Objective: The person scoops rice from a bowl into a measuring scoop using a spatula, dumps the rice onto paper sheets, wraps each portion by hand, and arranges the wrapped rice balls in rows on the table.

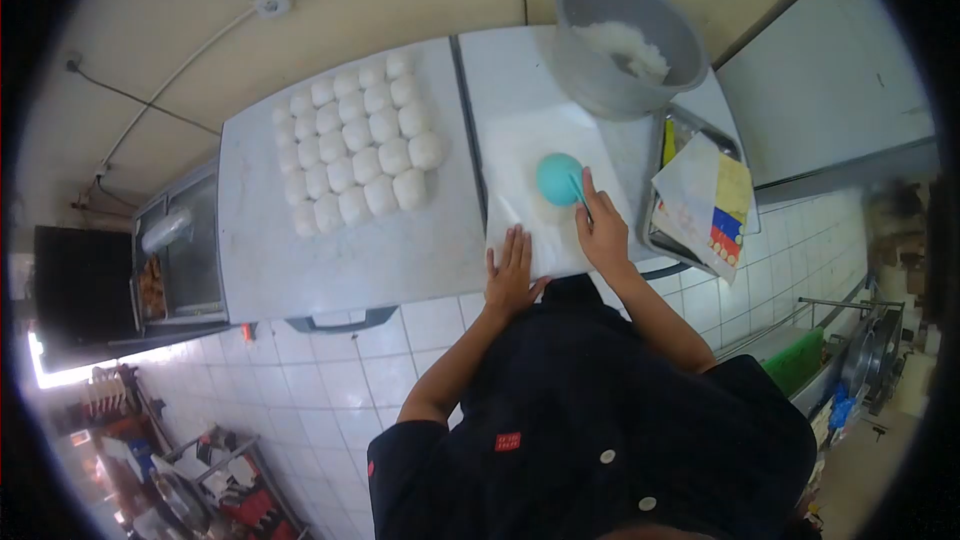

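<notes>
My right hand (603, 230) holds the handle of a round turquoise tool (559, 180), one finger stretched along the handle. The tool's round part lies over a pale patch on a white sheet (510, 160); what is beneath it is mostly hidden. My left hand (511, 270) rests flat on the sheet's near edge with its fingers spread, holding nothing. To the left, several white dough-like balls (348, 173) stand in close rows on the pale worktop (250, 260).
A grey tub (590, 80) with white contents stands at the back right. Beside it, a metal tray (655, 230) carries papers and a colourful packet (730, 210). A dark seam crosses the worktop. Left of it is a metal-framed unit (205, 240).
</notes>
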Available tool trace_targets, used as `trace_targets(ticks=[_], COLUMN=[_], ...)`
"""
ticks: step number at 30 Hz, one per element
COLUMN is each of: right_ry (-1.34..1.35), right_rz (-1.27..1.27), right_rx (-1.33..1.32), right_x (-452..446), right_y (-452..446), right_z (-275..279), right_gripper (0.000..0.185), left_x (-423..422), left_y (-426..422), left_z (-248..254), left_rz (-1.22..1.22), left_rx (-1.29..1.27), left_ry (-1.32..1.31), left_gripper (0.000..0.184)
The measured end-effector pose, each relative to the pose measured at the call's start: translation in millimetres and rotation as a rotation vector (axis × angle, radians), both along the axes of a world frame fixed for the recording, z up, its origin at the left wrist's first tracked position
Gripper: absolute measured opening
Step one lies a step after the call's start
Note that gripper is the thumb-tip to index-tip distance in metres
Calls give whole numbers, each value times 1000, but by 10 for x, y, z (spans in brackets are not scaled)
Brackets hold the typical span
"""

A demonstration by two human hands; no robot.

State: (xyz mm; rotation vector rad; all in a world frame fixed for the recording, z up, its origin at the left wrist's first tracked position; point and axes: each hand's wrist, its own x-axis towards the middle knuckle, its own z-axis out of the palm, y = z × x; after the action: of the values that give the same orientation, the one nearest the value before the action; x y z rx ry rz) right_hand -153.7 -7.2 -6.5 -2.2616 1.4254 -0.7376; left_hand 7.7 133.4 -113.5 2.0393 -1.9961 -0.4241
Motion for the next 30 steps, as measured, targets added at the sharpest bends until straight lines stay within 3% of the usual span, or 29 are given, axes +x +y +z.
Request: trace_targets(ticks=[2, 4, 5, 7, 9, 12, 16, 18, 20, 23, 30], right_ry=[-97, -257, -326, -195, 89, -278, -406, -313, -216, -138, 24], right_rz=[-49, -34, -58, -152, -219, -48, 196, 309, 365, 354, 343], right_rx=[-73, -483, -403, -540, -678, -470, -27, 191, 213, 358, 145], right_x=[-2, 44, -5, -117, -270, -76, -69, -170, -322, -452, -461], right_y=[-298, -887, -1158, -1795, -2171, -1618, -872, -480, -106, 308, 602], right_z=[353, 809, 1012, 1143, 1212, 1571, 681, 111, -351, -617, -717], right_gripper=[69, 69, 68, 65, 60, 53, 41, 37, 33, 34, 38], left_x=[8, -1, -3, -12, 18, 43, 137, 171, 190, 188, 191], left_y=[-13, -54, -27, -48, -26, -26, 23, 29, 13, -16, -101], left_z=[-7, -26, -32, -33, -46, -111, -180, -239, -227, -177, 26], left_rz=[-9, -15, -15, -47, -74, -96, -144, -144, -109, -76, -52], left_rx=[-11, -23, -20, -51, -60, -114, -155, -190, -198, -230, -180], left_ry=[5, 7, 7, 10, 20, 52, 143, 214, 293, 327, 428], left_gripper=[99, 97, 96, 92, 88, 81, 64, 52, 41, 28, 20])
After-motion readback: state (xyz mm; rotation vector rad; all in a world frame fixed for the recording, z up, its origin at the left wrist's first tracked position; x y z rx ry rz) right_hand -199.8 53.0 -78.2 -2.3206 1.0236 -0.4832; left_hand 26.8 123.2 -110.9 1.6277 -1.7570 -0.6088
